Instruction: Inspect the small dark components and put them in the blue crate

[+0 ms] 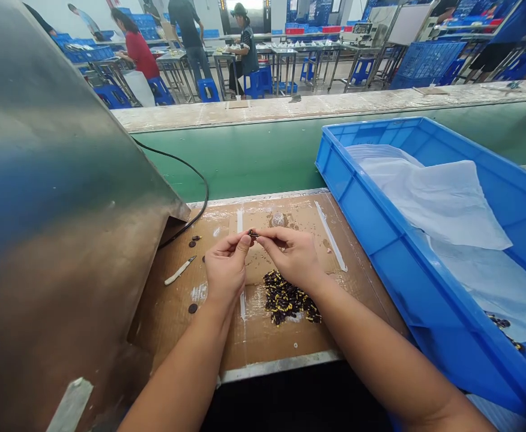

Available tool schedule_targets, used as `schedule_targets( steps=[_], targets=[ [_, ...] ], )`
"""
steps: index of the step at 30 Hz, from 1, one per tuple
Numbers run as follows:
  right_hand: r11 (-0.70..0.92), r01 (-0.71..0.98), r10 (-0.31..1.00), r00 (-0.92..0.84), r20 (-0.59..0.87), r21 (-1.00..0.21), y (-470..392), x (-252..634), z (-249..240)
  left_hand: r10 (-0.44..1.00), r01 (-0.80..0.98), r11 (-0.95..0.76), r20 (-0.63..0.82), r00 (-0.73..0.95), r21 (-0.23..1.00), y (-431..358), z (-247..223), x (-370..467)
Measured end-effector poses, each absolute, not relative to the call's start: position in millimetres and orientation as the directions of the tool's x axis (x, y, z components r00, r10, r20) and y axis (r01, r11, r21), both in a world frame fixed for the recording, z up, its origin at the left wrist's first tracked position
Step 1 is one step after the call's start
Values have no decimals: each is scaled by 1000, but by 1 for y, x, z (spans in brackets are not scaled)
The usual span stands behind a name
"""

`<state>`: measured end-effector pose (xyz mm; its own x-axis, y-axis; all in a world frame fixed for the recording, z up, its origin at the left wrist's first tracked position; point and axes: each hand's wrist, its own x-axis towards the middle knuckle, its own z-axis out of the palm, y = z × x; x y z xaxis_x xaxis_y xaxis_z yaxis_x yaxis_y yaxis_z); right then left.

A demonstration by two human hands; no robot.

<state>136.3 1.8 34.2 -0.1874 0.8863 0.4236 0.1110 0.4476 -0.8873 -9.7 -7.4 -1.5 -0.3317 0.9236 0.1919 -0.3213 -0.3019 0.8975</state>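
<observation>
Left hand point(225, 271) and right hand point(292, 257) pinch one small dark part point(253, 234) together — parts pile point(289, 300) just below; best kept fingertip-tight, aligned squarely.

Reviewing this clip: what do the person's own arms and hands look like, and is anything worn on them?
Both forearms are bare right to the lower frame edge, with no sleeves showing. The left hand and right hand wear no gloves, and no rings, watch or wristband can be seen. The fingernails look short and unpainted.
</observation>
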Motion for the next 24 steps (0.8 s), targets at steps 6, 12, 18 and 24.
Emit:
schedule_targets(
  steps=[6, 12, 18, 24],
  targets=[
    [470, 135, 879, -157, 450, -872, 0, 135, 33, 892, -65, -316, 273, -360, 947, -16, 6, -5],
    [487, 160, 872, -138, 469, -859, 0, 133, 33, 896, -62, -319, 280, -345, 946, -16, 5, -2],
    [514, 159, 857, -53, 513, -843, 6, 137, 29, 823, -34, -420, 365, -435, 907, -4, 11, -9],
    [444, -9, 896, 23, 444, -896, 11, 141, 34, 720, 153, -525, 533, -444, 837, -41, 32, -18]
  ],
)
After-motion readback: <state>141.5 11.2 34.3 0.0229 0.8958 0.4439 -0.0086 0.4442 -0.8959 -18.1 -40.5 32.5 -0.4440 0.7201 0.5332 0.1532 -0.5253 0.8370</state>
